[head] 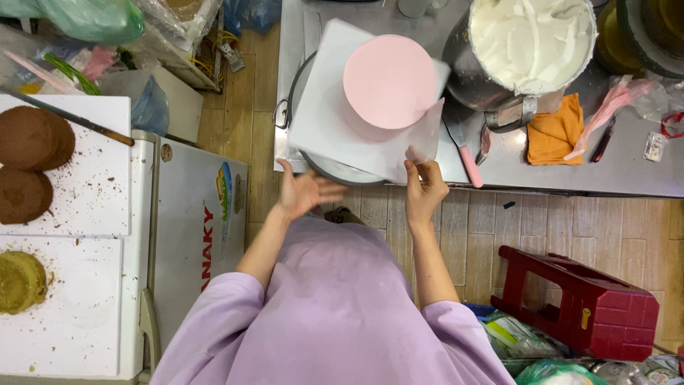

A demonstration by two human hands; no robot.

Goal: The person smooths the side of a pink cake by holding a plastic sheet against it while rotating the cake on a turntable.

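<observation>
The pink cake (390,82) sits centred on a white board (320,121) atop the turntable (342,171) at the counter (499,167) edge. Our right hand (425,189) pinches a translucent scraper (424,135) upright against its side. Our left hand (305,192), fingers spread and blurred, brushes the turntable rim.

**Smooth icing, brushed steel, worn wood**

The pink cake (390,82) is matt and perfectly smooth. Beside it, the scraper (425,135) looks like translucent, flexible plastic. Under it lies a white matt board (320,121). The bench (627,167) is dull brushed metal; right of the cake, the bowl (470,78) is shiny steel, the orange cloth (555,132) soft. The floor (499,228) is pale wood-grain planking.
</observation>
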